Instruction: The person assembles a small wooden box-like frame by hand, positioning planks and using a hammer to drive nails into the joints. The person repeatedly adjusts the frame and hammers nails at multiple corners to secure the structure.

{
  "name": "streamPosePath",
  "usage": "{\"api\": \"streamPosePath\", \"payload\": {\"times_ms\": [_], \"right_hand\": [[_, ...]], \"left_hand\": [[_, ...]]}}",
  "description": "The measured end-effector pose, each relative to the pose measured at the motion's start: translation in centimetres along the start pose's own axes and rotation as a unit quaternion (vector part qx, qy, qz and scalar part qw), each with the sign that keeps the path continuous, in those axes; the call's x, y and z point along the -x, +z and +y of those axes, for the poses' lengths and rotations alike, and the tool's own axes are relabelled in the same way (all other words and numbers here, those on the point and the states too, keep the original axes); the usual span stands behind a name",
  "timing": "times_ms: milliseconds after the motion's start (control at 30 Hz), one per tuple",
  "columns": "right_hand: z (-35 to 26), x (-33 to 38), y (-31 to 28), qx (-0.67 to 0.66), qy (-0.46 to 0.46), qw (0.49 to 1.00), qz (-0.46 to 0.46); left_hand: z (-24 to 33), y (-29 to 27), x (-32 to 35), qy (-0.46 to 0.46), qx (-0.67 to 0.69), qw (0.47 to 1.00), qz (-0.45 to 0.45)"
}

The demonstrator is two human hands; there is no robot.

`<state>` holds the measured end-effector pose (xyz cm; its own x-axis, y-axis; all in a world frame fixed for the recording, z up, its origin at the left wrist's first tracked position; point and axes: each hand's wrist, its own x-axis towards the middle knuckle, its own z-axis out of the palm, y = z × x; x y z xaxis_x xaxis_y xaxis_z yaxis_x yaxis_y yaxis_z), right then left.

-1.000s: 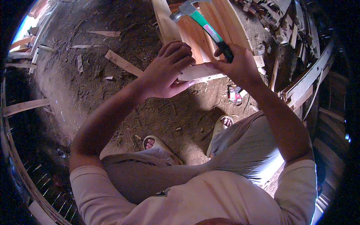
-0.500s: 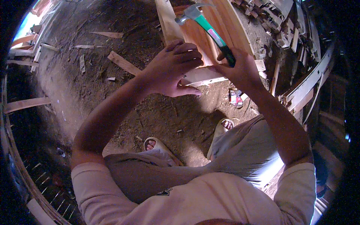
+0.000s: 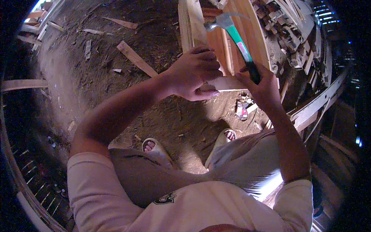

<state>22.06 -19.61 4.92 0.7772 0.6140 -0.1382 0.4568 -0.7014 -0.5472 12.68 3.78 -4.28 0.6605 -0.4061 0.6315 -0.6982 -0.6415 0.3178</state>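
Note:
A claw hammer [image 3: 240, 45] with a green shaft, black grip and steel head is in my right hand [image 3: 266, 88], which is closed round the grip. Its head points away from me, over a long wooden frame [image 3: 228, 83] with reddish-brown boards inside. At the near left corner of this frame, my left hand [image 3: 195, 73] has its fingers curled over the wood and its thumb on the near side. The fingertips are partly hidden, and I cannot make out any nail there.
A small red-and-white packet [image 3: 242, 110] lies on the dirt floor below the frame. Left of it are loose wood strips, one a longer plank [image 3: 136, 58]. Scrap wood [image 3: 299, 50] is piled at the far right, beside a long board [image 3: 315, 106]. My sandalled feet are close by.
The view has shifted, so the frame sits farther right and lower. My left fingers have curled in more round the frame's corner. The hammer stays raised in my right hand.

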Motion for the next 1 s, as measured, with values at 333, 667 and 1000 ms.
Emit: {"api": "streamPosePath", "payload": {"times_ms": [333, 667, 1000], "right_hand": [[-0.9, 0.9, -1.2, -0.055, 0.018, 0.998, 0.000], [-0.2, 0.1, -2.3, 0.036, -0.002, 0.994, -0.103], [1.8, -1.2, -2.9, 0.055, -0.016, 0.988, -0.146]], "left_hand": [[-0.6, 0.3, -0.1, 0.025, 0.000, 1.000, 0.007], [-0.5, 0.2, 0.1, -0.005, -0.018, 0.999, -0.033], [-0.3, 0.0, 0.3, -0.013, -0.004, 0.999, -0.038]]}}
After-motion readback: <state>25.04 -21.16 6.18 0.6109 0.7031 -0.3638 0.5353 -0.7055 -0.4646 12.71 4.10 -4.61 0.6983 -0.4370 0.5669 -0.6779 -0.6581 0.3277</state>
